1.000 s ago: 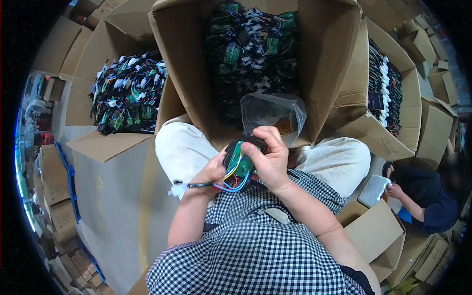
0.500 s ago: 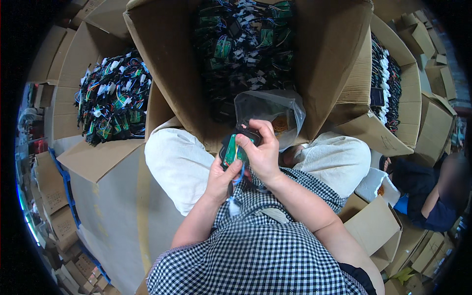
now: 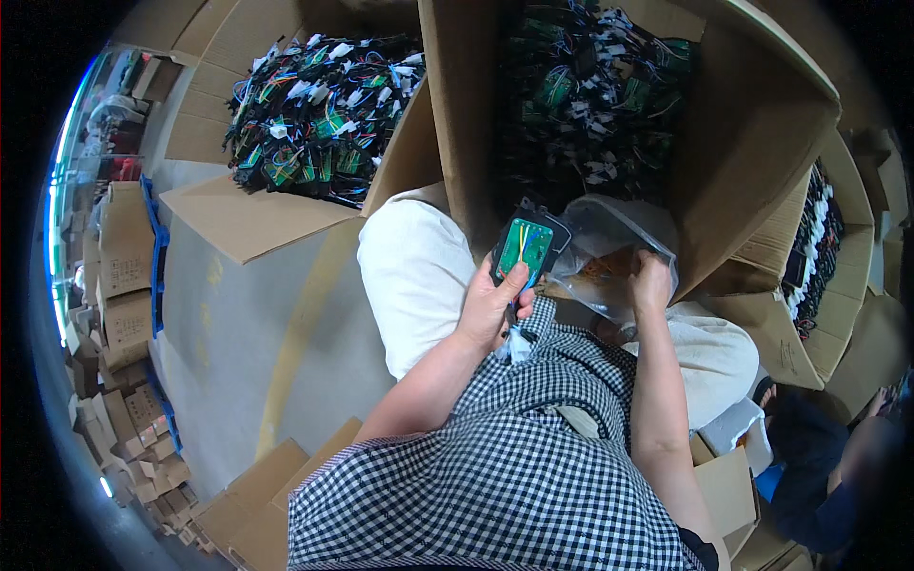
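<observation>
My left hand (image 3: 494, 303) is closed around a black plastic housing with a green circuit board (image 3: 519, 249) set in it, the thumb pressed on the board's lower edge. Yellow and other wires run down over the board, and a white connector (image 3: 515, 346) dangles below the hand. My right hand (image 3: 651, 281) is at the right side of a clear plastic bag (image 3: 590, 285), its fingers curled in. What those fingers pinch, if anything, is hidden. Small orange-brown pieces (image 3: 606, 268) lie inside the bag; their kind is not clear.
A tall cardboard box (image 3: 752, 124) ahead holds many wired boards. Another heap of wired boards (image 3: 324, 124) fills a box at the left, and a third box (image 3: 762, 324) stands at the right. A co-worker's dark-clothed leg (image 3: 809, 466) shows at the lower right.
My right hand has left the circuit board and moved right to the plastic bag. The left hand keeps the board, now tilted face up. The whole view has shifted and turned.
</observation>
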`<state>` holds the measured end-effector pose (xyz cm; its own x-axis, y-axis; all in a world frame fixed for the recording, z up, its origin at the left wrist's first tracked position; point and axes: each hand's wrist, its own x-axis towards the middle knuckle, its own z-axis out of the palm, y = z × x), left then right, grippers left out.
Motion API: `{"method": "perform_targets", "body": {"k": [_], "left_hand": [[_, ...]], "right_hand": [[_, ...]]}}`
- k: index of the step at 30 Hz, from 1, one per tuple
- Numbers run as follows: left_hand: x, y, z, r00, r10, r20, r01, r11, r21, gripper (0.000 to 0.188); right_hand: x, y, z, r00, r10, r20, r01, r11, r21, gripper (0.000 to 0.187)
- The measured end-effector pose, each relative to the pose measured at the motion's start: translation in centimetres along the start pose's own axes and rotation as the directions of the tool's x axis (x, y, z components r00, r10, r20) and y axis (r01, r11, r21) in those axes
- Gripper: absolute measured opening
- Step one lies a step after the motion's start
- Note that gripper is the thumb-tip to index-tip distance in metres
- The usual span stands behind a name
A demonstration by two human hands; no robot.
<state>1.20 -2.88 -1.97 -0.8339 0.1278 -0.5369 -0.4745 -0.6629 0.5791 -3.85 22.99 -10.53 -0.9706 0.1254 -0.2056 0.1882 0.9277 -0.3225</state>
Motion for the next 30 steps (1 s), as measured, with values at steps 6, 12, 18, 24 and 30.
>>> {"method": "perform_targets", "body": {"k": [6,12,18,24,30], "left_hand": [[-1.1,0.3,-1.0,1.0,0.028,0.014,-0.025,0.988,-0.155,0.03],[-2.9,0.1,-1.0,0.994,0.102,0.04,-0.096,0.988,-0.121,0.029],[-3.4,-0.2,-1.0,0.989,0.057,0.133,-0.019,0.961,-0.276,0.032],[-3.0,-0.1,1.4,0.938,-0.114,0.326,0.221,0.924,-0.312,0.037],[-3.4,-0.4,2.6,0.871,-0.118,0.478,0.285,0.912,-0.296,0.028]], "right_hand": [[0.3,-1.2,1.3,0.999,0.032,-0.044,-0.032,0.999,-0.002,0.018],[0.0,2.3,4.2,0.996,0.072,-0.047,-0.072,0.997,0.001,0.02],[-0.8,1.1,1.7,0.987,0.06,0.151,-0.157,0.596,0.787,0.021],[-6.3,-5.9,-6.3,0.896,-0.333,0.293,-0.354,-0.139,0.925,0.02],[-7.3,-7.2,-7.4,0.94,-0.275,0.201,-0.224,-0.054,0.973,0.021]]}}
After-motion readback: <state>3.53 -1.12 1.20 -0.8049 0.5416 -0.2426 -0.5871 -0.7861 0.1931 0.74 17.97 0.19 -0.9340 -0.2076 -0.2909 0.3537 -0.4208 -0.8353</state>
